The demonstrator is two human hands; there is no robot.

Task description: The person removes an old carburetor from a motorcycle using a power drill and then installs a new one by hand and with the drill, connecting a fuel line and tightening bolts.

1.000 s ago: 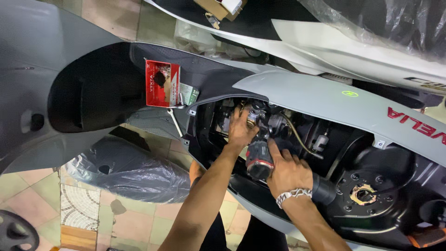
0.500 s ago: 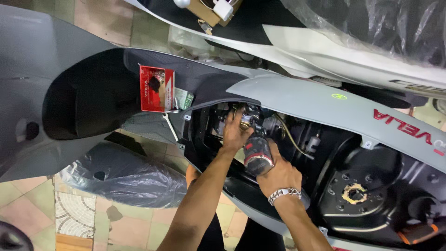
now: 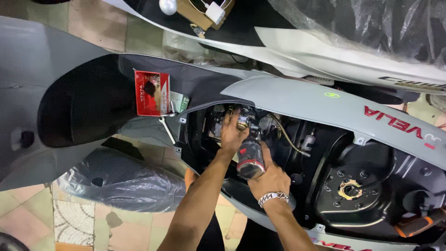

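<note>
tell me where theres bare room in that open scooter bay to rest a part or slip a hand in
Freest is the flat black well right of the brass hose, around the round port. The grey side panel above is bare but sloped. It is crowded where the left hand and the right hand with the power driver meet.

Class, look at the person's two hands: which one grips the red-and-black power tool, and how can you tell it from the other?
The right hand, with the metal bracelet at its wrist, grips the power tool. The left hand is bare and reaches into the scooter's engine bay.
</note>
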